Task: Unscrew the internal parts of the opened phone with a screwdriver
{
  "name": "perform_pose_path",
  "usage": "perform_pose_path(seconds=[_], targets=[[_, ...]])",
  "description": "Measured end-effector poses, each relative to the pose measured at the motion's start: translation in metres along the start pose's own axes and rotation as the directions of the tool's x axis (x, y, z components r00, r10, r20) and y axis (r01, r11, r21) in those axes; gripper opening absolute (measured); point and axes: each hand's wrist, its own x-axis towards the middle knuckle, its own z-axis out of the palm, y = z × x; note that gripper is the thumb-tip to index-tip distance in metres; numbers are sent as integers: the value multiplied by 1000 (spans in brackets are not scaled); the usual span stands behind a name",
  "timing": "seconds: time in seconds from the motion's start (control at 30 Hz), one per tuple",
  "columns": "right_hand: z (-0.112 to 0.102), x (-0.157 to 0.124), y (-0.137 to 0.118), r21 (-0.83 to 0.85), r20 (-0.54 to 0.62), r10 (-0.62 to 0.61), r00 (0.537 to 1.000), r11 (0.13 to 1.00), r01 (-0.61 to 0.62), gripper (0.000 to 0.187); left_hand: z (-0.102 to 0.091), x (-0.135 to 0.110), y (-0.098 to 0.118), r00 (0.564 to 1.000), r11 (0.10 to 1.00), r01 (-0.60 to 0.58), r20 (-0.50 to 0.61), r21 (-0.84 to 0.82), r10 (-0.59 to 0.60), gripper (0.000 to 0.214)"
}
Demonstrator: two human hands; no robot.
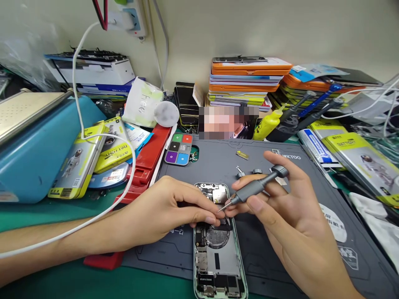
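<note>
An opened phone [226, 255] lies lengthwise on the dark repair mat [149, 255], its inner parts and round charging coil exposed. My right hand [289, 216] grips a grey precision screwdriver [251, 190] between thumb and fingers, the thin tip slanting down to the left. Over the upper part of the phone, my left hand [165, 209] has thumb and index finger pinched together right by that tip. Whatever is in the pinch, if anything, is too small to make out. Beyond the right fingers, other small driver heads [241, 173] are partly hidden.
A coloured screw tray [179, 149] and a small yellow piece [242, 155] lie farther back. A white cable [132, 166] runs across my left forearm. Battery boxes [77, 162] flank the left side, stacked cases [246, 79] the back, and a tool holder [283, 126] the right.
</note>
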Motion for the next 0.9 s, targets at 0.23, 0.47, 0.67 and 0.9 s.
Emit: perform_pose_path(seconds=[0.23,0.47,0.67,0.9], targets=[[-1,0,1,-48,-7,-8,1000,999,8,52,1,0,-1,999,999,-33,2,39,33,22],[-1,-1,-1,-34,-2,5,1000,999,-5,52,1,-2,-2,1000,1000,-13,11,1,13,23],[-4,0,3,-47,28,27,999,999,-26,53,1,0,-3,999,1000,-29,23,3,29,25],[3,-2,-6,29,-26,144,989,989,-143,50,0,-2,-4,998,999,-43,47,-14,44,21]])
